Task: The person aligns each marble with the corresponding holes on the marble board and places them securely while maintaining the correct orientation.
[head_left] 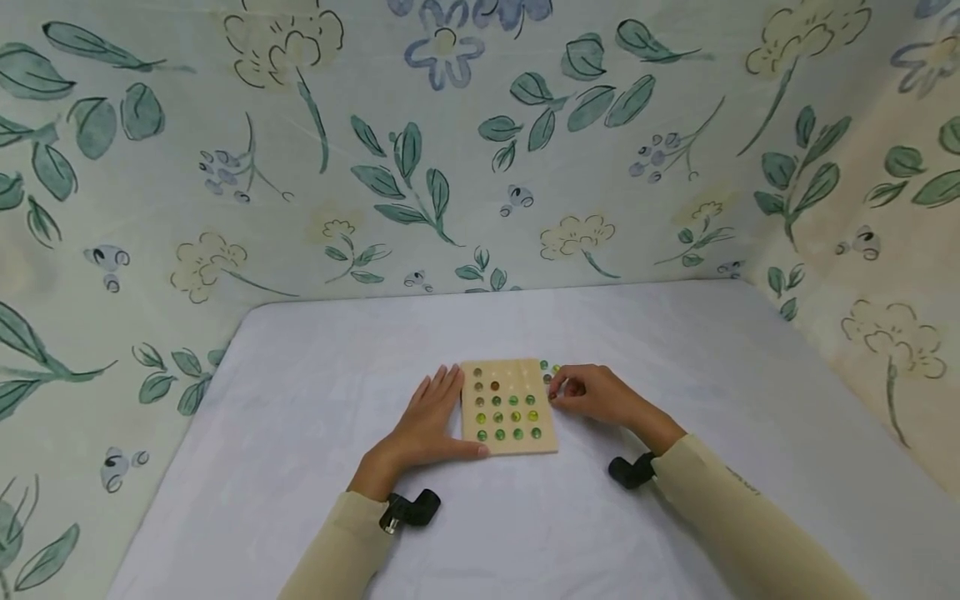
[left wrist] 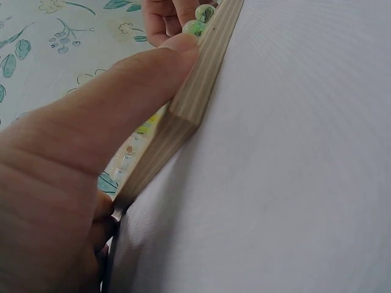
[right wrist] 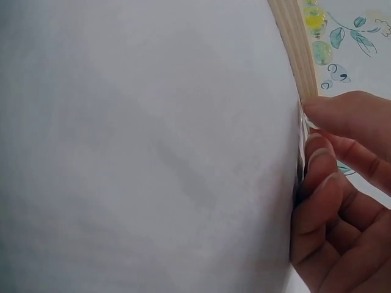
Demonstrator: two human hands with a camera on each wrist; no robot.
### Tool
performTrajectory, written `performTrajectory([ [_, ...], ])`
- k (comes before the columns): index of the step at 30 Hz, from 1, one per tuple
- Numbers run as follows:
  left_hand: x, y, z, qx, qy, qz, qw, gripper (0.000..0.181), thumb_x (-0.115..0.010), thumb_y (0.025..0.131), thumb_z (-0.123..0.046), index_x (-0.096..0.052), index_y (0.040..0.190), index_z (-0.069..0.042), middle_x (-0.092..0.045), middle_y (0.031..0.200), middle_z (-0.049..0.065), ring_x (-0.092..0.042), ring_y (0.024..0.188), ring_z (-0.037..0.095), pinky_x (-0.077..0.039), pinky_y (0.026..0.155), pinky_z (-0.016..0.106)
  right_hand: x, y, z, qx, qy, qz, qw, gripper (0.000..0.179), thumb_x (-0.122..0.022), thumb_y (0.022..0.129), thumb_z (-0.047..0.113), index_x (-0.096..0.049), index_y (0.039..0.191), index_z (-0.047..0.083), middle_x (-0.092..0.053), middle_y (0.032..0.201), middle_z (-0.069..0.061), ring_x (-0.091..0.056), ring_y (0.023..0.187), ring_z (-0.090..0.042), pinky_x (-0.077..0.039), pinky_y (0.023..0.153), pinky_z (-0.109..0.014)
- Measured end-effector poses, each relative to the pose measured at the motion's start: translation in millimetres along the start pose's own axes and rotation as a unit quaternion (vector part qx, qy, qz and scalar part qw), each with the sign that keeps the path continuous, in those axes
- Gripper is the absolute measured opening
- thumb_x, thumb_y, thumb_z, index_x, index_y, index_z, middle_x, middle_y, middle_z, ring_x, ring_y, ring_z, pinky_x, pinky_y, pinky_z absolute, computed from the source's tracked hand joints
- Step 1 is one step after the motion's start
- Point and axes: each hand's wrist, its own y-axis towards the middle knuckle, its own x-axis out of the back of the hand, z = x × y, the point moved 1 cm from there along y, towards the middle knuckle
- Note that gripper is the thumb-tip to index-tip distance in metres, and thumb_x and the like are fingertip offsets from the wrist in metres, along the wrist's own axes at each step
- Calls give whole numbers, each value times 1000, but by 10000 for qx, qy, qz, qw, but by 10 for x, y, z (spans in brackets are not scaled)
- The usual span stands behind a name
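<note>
A pale wooden board (head_left: 517, 448) lies on the table, with rows of green, yellow and brown marbles (head_left: 516, 416) set in it. My left hand (head_left: 427, 425) rests along the board's left side, fingers straight. Its thumb (left wrist: 153, 73) touches the front edge near the corner. At the right edge, my right hand (head_left: 596, 393) has its fingers curled, thumb and index finger pinching at a small dark marble (head_left: 552, 396). In the right wrist view the thumb (right wrist: 348, 116) reaches the board's side; the fingers largely hide what lies between the tips.
A few loose marbles (head_left: 544, 365) lie just beyond the board's upper right edge. A white cloth (head_left: 337, 350) covers the table. Floral fabric (head_left: 420, 167) hangs behind and at the sides. A black camera (head_left: 632, 472) sits at my right wrist, another (head_left: 415, 508) at my left.
</note>
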Motion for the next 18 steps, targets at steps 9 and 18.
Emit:
performTrajectory([
  [9, 2, 5, 4, 37, -54, 2, 10000, 129, -72, 65, -73, -8, 155, -6, -4, 161, 6, 3, 148, 20, 3, 119, 39, 17, 1, 10, -126, 101, -107, 9998, 11, -72, 87, 13, -68, 96, 18, -58, 77, 1, -50, 68, -15, -43, 56, -25],
  [18, 1, 5, 4, 51, -14, 7, 10000, 129, -71, 65, -74, -7, 155, -7, -4, 162, 5, 4, 148, 19, 3, 119, 38, 24, 25, 29, 52, 243, -180, 9995, 12, -74, 86, 17, -68, 97, 16, -58, 76, 0, -49, 65, -15, -41, 53, -23],
])
